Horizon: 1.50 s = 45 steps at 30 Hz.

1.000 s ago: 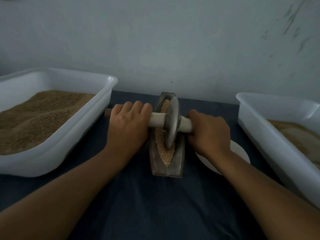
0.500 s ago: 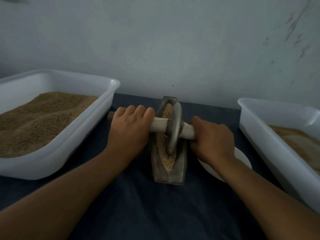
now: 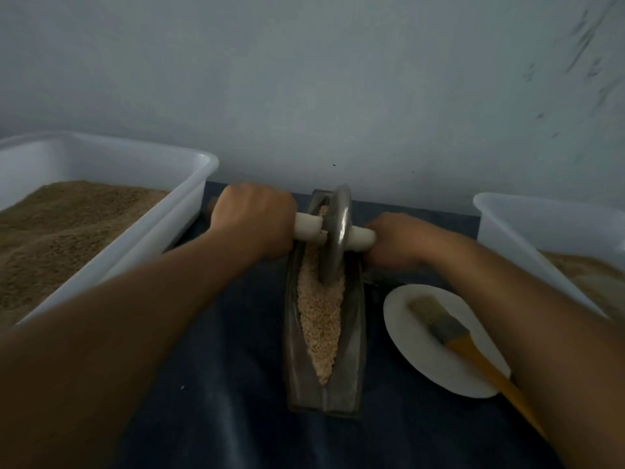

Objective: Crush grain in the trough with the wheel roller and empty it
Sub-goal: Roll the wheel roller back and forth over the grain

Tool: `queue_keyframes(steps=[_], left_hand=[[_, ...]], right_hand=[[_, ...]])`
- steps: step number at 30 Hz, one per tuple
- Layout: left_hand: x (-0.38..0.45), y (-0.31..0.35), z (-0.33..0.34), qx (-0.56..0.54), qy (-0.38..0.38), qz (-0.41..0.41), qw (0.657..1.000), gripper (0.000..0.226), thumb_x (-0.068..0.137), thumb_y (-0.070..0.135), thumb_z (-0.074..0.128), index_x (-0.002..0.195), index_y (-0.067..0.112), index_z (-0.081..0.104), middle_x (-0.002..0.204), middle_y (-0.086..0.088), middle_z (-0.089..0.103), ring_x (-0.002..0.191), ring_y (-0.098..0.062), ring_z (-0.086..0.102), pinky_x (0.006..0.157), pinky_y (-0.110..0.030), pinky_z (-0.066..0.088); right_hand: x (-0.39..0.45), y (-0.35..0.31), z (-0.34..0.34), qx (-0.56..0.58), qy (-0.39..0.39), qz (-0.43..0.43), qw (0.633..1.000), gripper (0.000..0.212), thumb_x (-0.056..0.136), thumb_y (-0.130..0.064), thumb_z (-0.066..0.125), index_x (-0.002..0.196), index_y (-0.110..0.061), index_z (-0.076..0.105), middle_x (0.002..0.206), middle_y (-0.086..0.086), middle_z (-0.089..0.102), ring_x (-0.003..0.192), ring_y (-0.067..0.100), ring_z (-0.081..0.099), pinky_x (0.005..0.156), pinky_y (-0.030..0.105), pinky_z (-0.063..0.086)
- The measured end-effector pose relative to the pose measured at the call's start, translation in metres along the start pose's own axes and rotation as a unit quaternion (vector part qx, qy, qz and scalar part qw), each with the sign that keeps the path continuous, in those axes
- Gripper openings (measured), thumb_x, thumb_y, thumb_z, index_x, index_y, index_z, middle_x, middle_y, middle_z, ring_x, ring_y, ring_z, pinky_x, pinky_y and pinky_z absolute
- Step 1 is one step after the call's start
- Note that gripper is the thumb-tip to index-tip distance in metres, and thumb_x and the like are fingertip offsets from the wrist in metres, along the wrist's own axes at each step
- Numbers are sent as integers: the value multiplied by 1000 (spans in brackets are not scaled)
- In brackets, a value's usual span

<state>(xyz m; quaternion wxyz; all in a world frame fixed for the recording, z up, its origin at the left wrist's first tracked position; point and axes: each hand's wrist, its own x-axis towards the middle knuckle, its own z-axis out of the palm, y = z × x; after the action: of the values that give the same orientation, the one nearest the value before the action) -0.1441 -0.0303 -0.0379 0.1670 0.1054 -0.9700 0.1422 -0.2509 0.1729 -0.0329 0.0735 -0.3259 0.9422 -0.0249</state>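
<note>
While left hand (image 3: 252, 220), right hand (image 3: 400, 243) grip axle, wheel (image 3: 334, 233) sits between.

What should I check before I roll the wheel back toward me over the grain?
1. Left hand grips the wheel roller's handle: ok.
2. Right hand grips the other end of the handle: ok.
3. Wheel sits inside the trough, at its far end: ok.
4. Grain lies along the trough in the wheel's path toward you: ok.
5. Brush rests on the white plate, beside the trough and out of the wheel's way: ok.
6. Trough held firm on the dark cloth: cannot tell.
</note>
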Motion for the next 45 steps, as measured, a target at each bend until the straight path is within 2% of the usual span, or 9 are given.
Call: queue_keyframes(steps=[4,8,14,18,21,25,29,38,45], left_hand=[[14,-7,-1,-25,-58,13,998,27,76,46,64,97,29,65,85,1,64,79,-25,63,64,-34,41],[8,-10,3,-61,-76,-8,995,27,77,48,65,97,30,67,80,5,57,72,-21,54,67,-34,47],[-25,4,7,-28,70,-14,997,17,84,43,66,94,30,59,85,3,65,73,-21,61,59,-33,35],[-51,10,8,-31,170,-2,985,21,81,33,72,82,22,55,75,1,62,64,-21,58,59,-32,32],[-65,15,6,-48,201,-7,978,20,80,29,72,82,21,54,73,0,59,63,-20,53,61,-33,32],[-86,19,6,-73,245,-26,966,16,83,26,67,87,20,53,77,-2,56,69,-22,50,66,-35,32],[-106,24,5,-94,285,-44,953,9,90,23,61,90,19,54,81,-2,54,73,-22,47,71,-37,35],[-134,17,-8,-134,235,-43,962,29,78,28,73,97,23,51,90,3,52,80,-20,46,74,-34,28],[-114,15,-3,-89,218,-17,972,25,81,30,71,95,21,53,87,-1,56,77,-21,51,72,-37,35]], right_hand=[[9,-1,-7,0,-32,-1,999,15,75,-38,79,80,-26,71,78,-6,67,69,11,63,55,27,43],[11,-4,-9,-32,-25,2,999,20,77,-41,77,85,-24,71,79,-2,67,68,14,63,55,27,44],[-15,-1,9,-88,122,-23,988,23,77,-57,61,90,-38,63,85,-12,62,69,12,54,51,26,31],[-40,-4,32,-82,235,-23,968,24,75,-53,60,94,-40,53,71,-12,52,63,19,48,49,28,21],[-56,-6,41,-72,265,-20,961,26,77,-50,60,96,-37,48,64,-12,41,65,22,57,52,30,28],[-76,-15,47,-81,313,-43,945,21,79,-46,60,90,-34,48,65,-13,47,60,20,56,50,28,22],[-98,-25,48,-88,348,-60,931,20,80,-39,65,97,-34,55,77,-11,57,65,18,54,61,33,27],[-131,-34,51,-88,365,-75,924,34,82,-37,72,112,-27,59,92,-5,59,82,20,56,76,38,37],[-106,-27,50,-85,349,-66,931,23,85,-34,68,104,-28,58,83,-7,59,70,20,52,67,35,29]])
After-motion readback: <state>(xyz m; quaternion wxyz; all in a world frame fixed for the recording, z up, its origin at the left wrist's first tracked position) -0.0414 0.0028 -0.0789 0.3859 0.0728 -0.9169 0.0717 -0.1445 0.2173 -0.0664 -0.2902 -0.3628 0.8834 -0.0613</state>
